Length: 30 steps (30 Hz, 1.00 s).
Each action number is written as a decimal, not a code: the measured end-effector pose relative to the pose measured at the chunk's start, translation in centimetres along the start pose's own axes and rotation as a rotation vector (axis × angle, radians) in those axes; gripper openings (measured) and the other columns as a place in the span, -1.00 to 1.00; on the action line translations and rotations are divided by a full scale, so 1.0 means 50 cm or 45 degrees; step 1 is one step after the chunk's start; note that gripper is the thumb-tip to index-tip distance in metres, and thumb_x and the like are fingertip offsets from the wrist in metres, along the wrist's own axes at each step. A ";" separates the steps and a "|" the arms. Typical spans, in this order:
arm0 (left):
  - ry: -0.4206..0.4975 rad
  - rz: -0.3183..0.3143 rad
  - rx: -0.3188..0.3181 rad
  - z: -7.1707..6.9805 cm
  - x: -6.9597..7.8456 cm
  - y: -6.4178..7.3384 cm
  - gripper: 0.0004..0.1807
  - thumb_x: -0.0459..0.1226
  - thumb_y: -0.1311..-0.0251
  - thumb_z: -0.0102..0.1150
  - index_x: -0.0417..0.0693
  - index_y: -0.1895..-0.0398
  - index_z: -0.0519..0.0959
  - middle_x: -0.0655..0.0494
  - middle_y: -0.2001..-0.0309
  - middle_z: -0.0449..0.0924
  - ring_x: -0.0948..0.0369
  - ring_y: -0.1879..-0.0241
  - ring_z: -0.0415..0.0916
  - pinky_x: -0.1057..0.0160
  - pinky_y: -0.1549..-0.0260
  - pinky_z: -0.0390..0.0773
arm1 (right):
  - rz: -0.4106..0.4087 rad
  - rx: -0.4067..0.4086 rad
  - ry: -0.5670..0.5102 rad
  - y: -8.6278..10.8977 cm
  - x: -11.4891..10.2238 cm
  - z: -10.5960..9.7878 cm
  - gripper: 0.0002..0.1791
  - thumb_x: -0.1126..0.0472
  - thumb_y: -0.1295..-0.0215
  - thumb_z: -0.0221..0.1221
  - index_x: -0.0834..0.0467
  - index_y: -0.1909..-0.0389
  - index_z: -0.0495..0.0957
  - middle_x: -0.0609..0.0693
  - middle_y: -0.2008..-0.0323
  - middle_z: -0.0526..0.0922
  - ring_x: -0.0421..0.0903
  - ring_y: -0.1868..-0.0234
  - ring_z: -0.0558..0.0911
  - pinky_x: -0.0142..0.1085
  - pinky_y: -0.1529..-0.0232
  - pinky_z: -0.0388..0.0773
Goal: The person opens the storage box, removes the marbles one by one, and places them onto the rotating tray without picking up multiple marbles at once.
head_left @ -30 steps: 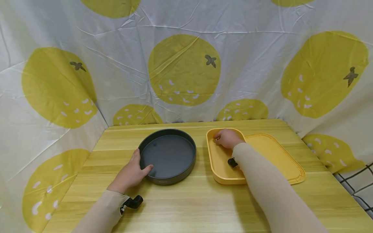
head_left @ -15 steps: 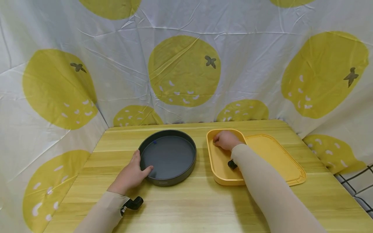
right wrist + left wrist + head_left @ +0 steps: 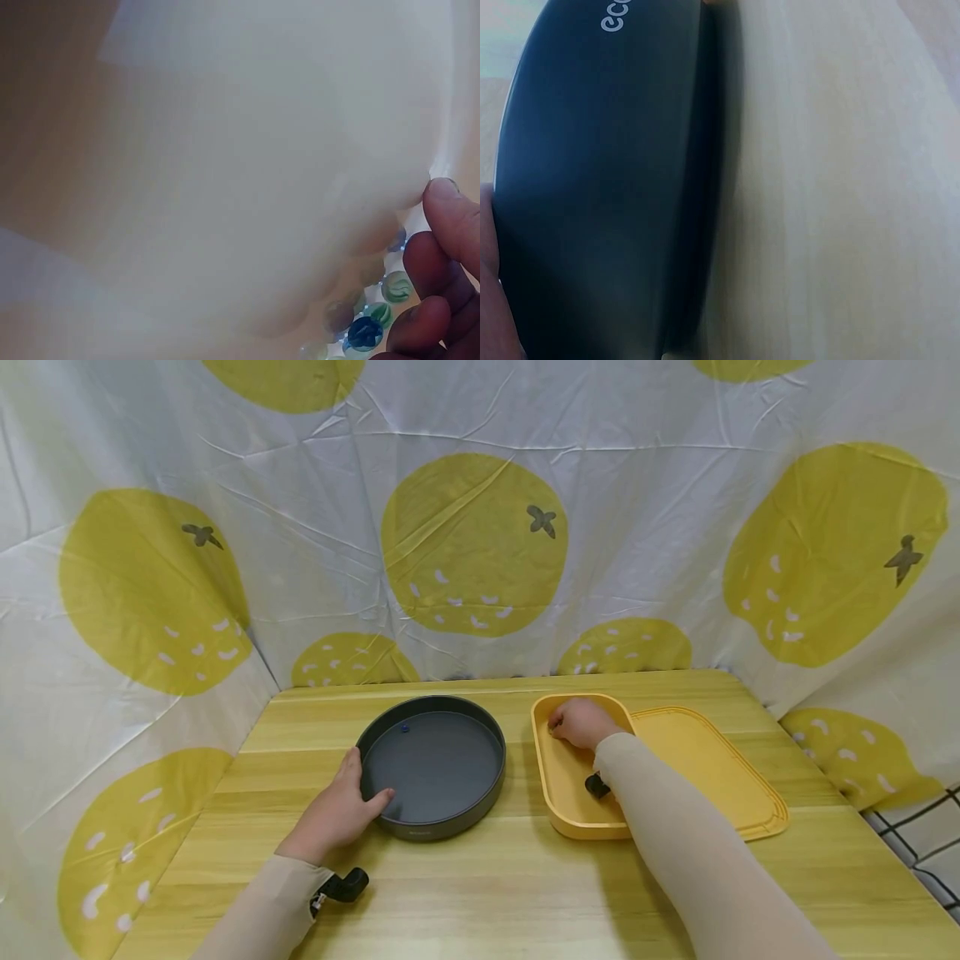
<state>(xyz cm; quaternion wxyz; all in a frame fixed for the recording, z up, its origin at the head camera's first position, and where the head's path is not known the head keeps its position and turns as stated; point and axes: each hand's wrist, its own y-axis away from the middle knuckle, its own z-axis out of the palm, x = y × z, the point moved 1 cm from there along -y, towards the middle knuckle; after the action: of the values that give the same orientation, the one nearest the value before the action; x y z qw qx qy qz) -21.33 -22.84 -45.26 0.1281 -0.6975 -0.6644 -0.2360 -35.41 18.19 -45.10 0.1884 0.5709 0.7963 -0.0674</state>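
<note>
A round dark grey pan (image 3: pixel 431 777) stands on the table, with one small blue marble (image 3: pixel 406 728) inside near its far left wall. My left hand (image 3: pixel 333 814) rests against the pan's near left side, fingers along the wall and thumb at the rim. Pale "eco" lettering shows on the pan's dark outer wall (image 3: pixel 600 165) in the left wrist view. My right hand (image 3: pixel 585 723) reaches into the far end of a yellow rectangular box (image 3: pixel 564 781). Its fingers are bent beside several glass marbles (image 3: pixel 365 334); whether one is between the fingertips, I cannot tell.
A flat yellow lid (image 3: pixel 697 752) lies to the right of the box, under the right forearm in this view. The wooden table (image 3: pixel 480 893) ends at a lemon-print curtain (image 3: pixel 480 543). A black wire grid (image 3: pixel 918 843) stands beyond the right edge.
The blue marble in the pan has shifted slightly to the right. My right fingers have drawn in a little inside the box; my left hand stays on the pan.
</note>
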 end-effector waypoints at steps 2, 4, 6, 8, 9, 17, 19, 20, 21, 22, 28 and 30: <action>0.006 0.000 -0.002 0.001 0.000 0.000 0.18 0.17 -0.46 0.13 -0.35 -0.69 -0.32 -0.32 -0.71 -0.32 -0.26 -0.67 -0.15 -0.28 -0.58 0.09 | -0.003 -0.002 0.000 0.002 -0.001 -0.002 -0.76 0.22 -0.44 0.27 0.14 -0.01 0.81 0.08 -0.07 0.81 0.16 -0.19 0.70 0.05 -0.29 0.59; 0.006 0.001 -0.004 0.002 -0.001 0.000 0.18 0.17 -0.47 0.13 -0.35 -0.69 -0.32 -0.32 -0.71 -0.33 -0.26 -0.67 -0.14 -0.29 -0.58 0.10 | 0.001 0.002 -0.020 0.003 -0.001 -0.003 -0.75 0.21 -0.44 0.27 0.15 -0.03 0.80 0.09 -0.07 0.81 0.14 -0.17 0.71 0.04 -0.27 0.60; 0.008 0.001 -0.005 0.002 -0.001 0.000 0.18 0.17 -0.47 0.13 -0.35 -0.69 -0.33 -0.32 -0.71 -0.33 -0.26 -0.67 -0.14 -0.29 -0.57 0.11 | 0.008 0.014 -0.051 0.004 -0.001 -0.006 -0.73 0.20 -0.44 0.26 0.16 -0.05 0.79 0.10 -0.08 0.81 0.12 -0.13 0.72 0.03 -0.24 0.61; 0.009 -0.001 -0.002 0.002 -0.001 0.000 0.17 0.16 -0.47 0.13 -0.35 -0.69 -0.33 -0.32 -0.71 -0.33 -0.25 -0.67 -0.14 -0.28 -0.57 0.11 | 0.015 0.033 -0.098 0.003 -0.001 -0.007 -0.72 0.19 -0.45 0.26 0.16 -0.07 0.78 0.12 -0.09 0.80 0.12 -0.11 0.72 0.02 -0.21 0.62; 0.009 -0.001 0.000 0.002 -0.001 0.001 0.17 0.16 -0.47 0.13 -0.35 -0.69 -0.33 -0.32 -0.71 -0.33 -0.25 -0.67 -0.14 -0.28 -0.57 0.12 | 0.013 0.043 -0.113 0.003 -0.001 -0.009 -0.71 0.19 -0.46 0.25 0.17 -0.09 0.78 0.13 -0.11 0.79 0.13 -0.13 0.72 0.02 -0.21 0.62; 0.004 -0.005 0.004 0.000 0.000 0.001 0.18 0.15 -0.47 0.14 -0.36 -0.69 -0.33 -0.32 -0.71 -0.32 -0.26 -0.67 -0.13 -0.28 -0.57 0.12 | 0.014 0.063 -0.279 -0.001 -0.031 -0.040 -0.68 0.14 -0.54 0.22 0.15 -0.17 0.73 0.15 -0.11 0.77 0.06 0.07 0.77 -0.13 0.06 0.71; 0.003 -0.008 0.002 0.000 0.000 0.000 0.18 0.16 -0.46 0.14 -0.35 -0.69 -0.34 -0.31 -0.71 -0.32 -0.25 -0.67 -0.14 -0.28 -0.57 0.12 | 0.026 0.053 -0.315 0.001 -0.047 -0.053 -0.66 0.12 -0.55 0.21 0.14 -0.21 0.70 0.18 -0.11 0.76 0.04 0.23 0.77 -0.20 0.26 0.69; 0.002 -0.008 0.001 0.000 0.000 -0.001 0.18 0.16 -0.46 0.14 -0.34 -0.69 -0.34 -0.31 -0.71 -0.32 -0.25 -0.67 -0.14 -0.28 -0.58 0.11 | 0.029 0.050 -0.327 0.001 -0.056 -0.059 -0.65 0.11 -0.55 0.21 0.13 -0.23 0.69 0.19 -0.13 0.74 0.04 0.29 0.76 -0.22 0.34 0.65; 0.000 -0.008 -0.001 0.000 0.000 -0.002 0.18 0.16 -0.46 0.14 -0.34 -0.69 -0.34 -0.30 -0.72 -0.32 -0.24 -0.67 -0.14 -0.27 -0.58 0.11 | 0.029 0.049 -0.337 0.002 -0.064 -0.064 -0.64 0.10 -0.55 0.21 0.11 -0.25 0.69 0.20 -0.15 0.72 0.03 0.37 0.73 -0.25 0.40 0.62; -0.004 -0.006 -0.001 0.000 0.000 -0.002 0.18 0.16 -0.46 0.14 -0.35 -0.69 -0.33 -0.31 -0.71 -0.32 -0.24 -0.67 -0.14 -0.27 -0.58 0.11 | 0.028 0.048 -0.351 0.002 -0.074 -0.068 -0.63 0.09 -0.55 0.21 0.10 -0.26 0.68 0.21 -0.17 0.70 0.05 0.43 0.70 -0.26 0.45 0.59; -0.007 -0.004 -0.001 -0.002 -0.001 -0.002 0.17 0.15 -0.47 0.13 -0.35 -0.69 -0.33 -0.31 -0.71 -0.32 -0.24 -0.68 -0.16 -0.27 -0.58 0.10 | -0.028 0.052 -0.370 -0.004 -0.143 -0.080 -0.59 0.01 -0.55 0.21 0.02 -0.31 0.66 0.17 -0.26 0.65 0.08 0.08 0.70 -0.16 0.20 0.66; -0.006 -0.005 0.002 -0.002 -0.001 -0.001 0.17 0.15 -0.47 0.13 -0.35 -0.69 -0.32 -0.31 -0.71 -0.32 -0.24 -0.68 -0.16 -0.27 -0.58 0.10 | -0.059 0.044 -0.384 -0.009 -0.170 -0.078 -0.60 0.01 -0.56 0.20 0.02 -0.31 0.67 0.14 -0.29 0.64 0.07 -0.17 0.65 -0.11 -0.02 0.65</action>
<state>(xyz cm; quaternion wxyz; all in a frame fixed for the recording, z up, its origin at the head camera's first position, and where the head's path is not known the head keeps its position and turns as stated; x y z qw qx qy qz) -21.39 -22.94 -45.18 0.1267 -0.6967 -0.6662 -0.2341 -34.35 11.78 -38.34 0.2944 0.5390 0.7706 -0.1704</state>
